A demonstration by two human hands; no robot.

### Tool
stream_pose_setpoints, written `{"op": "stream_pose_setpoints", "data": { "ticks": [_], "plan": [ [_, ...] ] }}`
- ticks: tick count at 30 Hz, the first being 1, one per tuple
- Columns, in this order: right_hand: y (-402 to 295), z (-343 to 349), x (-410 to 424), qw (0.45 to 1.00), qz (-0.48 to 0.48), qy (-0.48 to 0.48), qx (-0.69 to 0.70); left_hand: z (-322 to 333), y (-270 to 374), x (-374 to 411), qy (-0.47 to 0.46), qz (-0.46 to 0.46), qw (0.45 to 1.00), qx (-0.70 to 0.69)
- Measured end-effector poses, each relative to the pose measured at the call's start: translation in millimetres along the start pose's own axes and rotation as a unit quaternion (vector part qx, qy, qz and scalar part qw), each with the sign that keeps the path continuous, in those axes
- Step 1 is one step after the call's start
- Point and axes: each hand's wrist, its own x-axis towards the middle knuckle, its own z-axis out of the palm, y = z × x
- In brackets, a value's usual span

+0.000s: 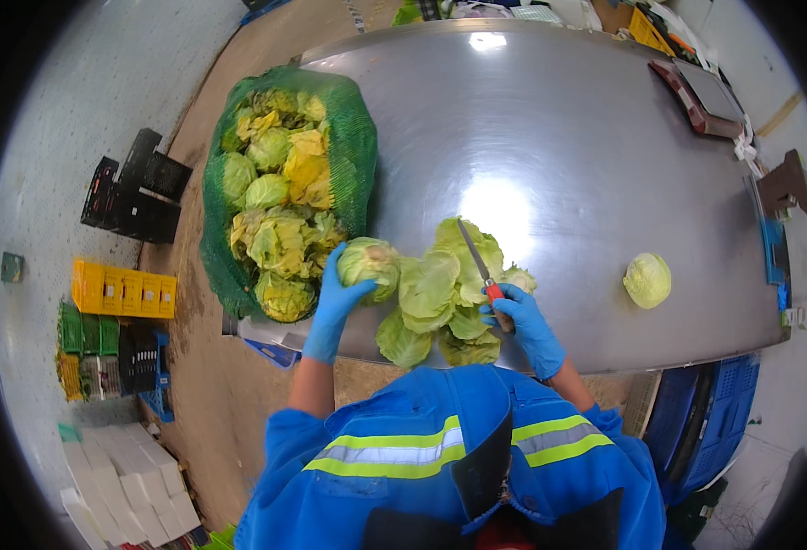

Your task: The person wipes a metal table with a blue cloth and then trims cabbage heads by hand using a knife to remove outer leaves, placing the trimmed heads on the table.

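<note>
My left hand (344, 292), in a blue glove, grips a cabbage head (374, 267) whose pale cut stem faces up. A knife (476, 256) with a red handle is held in my right hand (520, 317), its blade pointing away from me over the leaves. Loose green cabbage leaves (431, 289) lie piled between my hands on the steel table. Against the left edge stands an open green mesh sack (355, 151), filled with cabbages and yellowed outer leaves (307, 168). A trimmed cabbage (648, 280) sits by itself towards the right.
The stainless steel table (568, 158) carries a scale (703, 100) at its far right corner. On the floor to the left are black crates (135, 196), a yellow crate (125, 289) and stacked white boxes (132, 481). Blue crates (709, 419) stand below the table's right end.
</note>
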Motion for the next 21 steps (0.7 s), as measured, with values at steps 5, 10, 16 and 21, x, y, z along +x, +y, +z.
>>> {"op": "stream_pose_setpoints", "data": {
  "ticks": [5,10,16,21],
  "plan": [
    [12,21,11,0.996,0.005,-0.092,0.01,29,34,-26,-0.071,0.005,0.997,0.031],
    [19,21,11,0.983,-0.05,-0.077,-0.157,67,-28,-40,-0.067,-0.019,0.973,0.222],
    [7,24,-17,0.86,-0.119,0.018,-0.497,74,-13,-52,-0.077,0.013,0.971,0.224],
    [24,27,-9,0.844,-0.254,0.034,-0.471,74,-16,-43,-0.071,-0.017,0.973,0.218]
  ]
}}
